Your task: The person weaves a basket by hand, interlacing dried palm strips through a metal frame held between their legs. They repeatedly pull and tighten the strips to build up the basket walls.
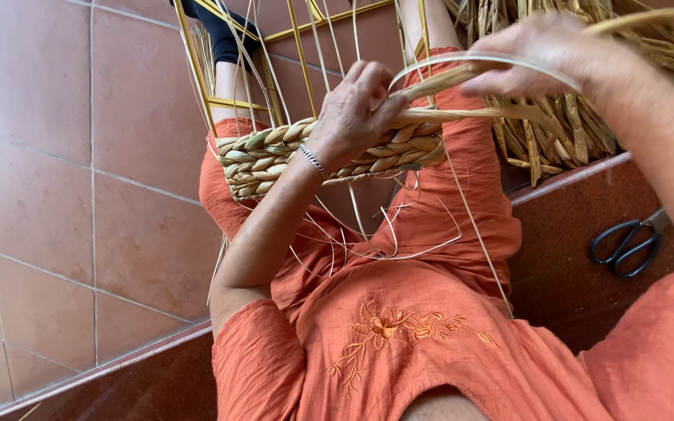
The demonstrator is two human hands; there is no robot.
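straw bundle [563,125] and scissors [626,245] flank both hands' fingers [368,86] gripping woven strands [462,78].

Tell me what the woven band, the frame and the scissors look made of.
Woven band: dried plant fibre, likely rush or seagrass; matte, tan-green twisted plaits. Frame: thin rods with a smooth yellow coating, probably painted metal wire. Scissors: glossy black handles, likely plastic; blades mostly hidden.

Black-handled scissors [627,245] on the dark red step [571,234]; terracotta floor tiles [79,156] left of the step, lower.
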